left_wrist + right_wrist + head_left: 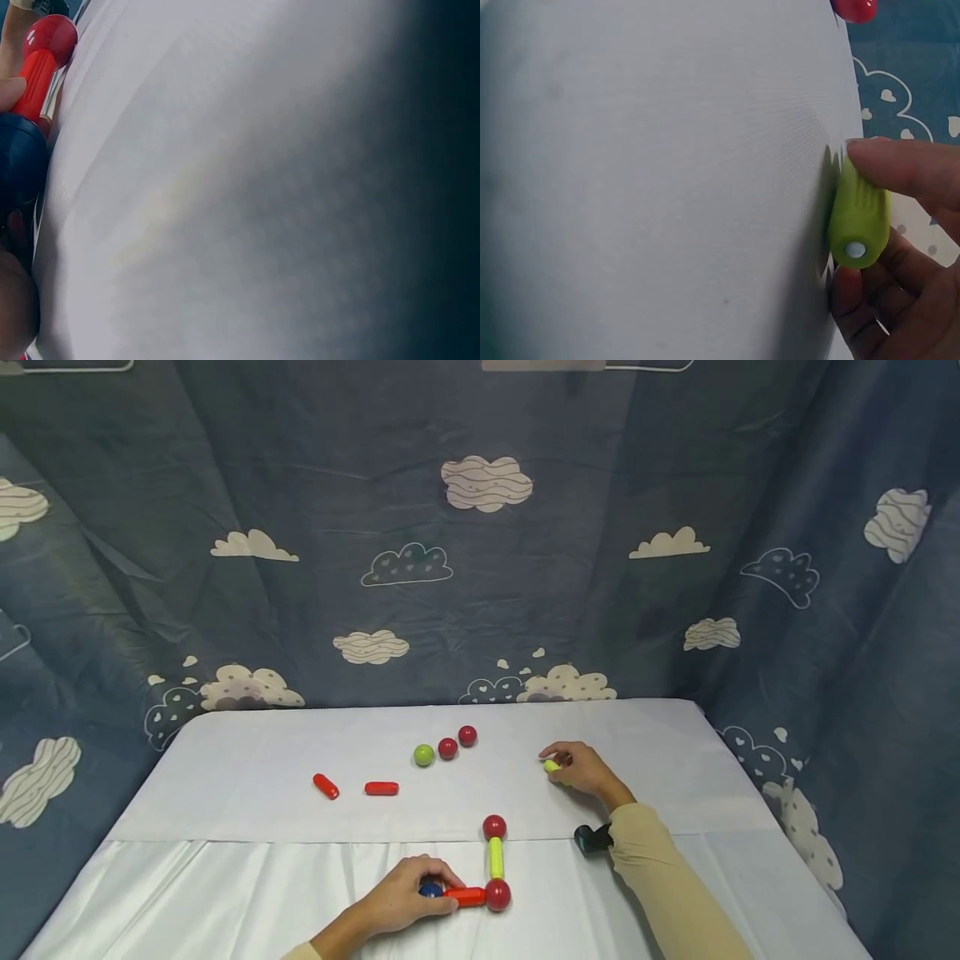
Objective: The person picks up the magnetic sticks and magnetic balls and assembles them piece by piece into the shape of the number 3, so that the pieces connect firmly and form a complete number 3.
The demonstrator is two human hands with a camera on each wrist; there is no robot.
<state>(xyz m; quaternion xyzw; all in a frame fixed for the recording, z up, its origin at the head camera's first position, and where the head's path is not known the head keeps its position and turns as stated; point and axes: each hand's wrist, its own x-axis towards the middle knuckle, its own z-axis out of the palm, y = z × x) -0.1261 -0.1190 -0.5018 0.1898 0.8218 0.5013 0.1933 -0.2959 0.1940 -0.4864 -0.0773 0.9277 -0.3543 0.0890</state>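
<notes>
Near the table's front, my left hand [401, 897] grips a red rod [471, 897] and the blue ball [431, 889] at its left end, partly hidden by the fingers. The rod's other end meets a red ball [497, 895]. From that ball a yellow-green rod [496, 858] runs away from me to another red ball [494, 827]. In the left wrist view, the thumb lies on the red rod [35, 84] beside the blue ball [21, 161]. Farther back on the right, my right hand [587, 770] pinches a loose yellow-green rod [859, 217] between thumb and fingers, close to the tabletop.
Two loose red rods, one slanted [326, 786] and one level [382, 788], lie on the left of the white-covered table [247, 810]. A green ball [423, 755] and two red balls [447, 748] sit at the back middle. A cloud-patterned curtain [540, 585] hangs behind.
</notes>
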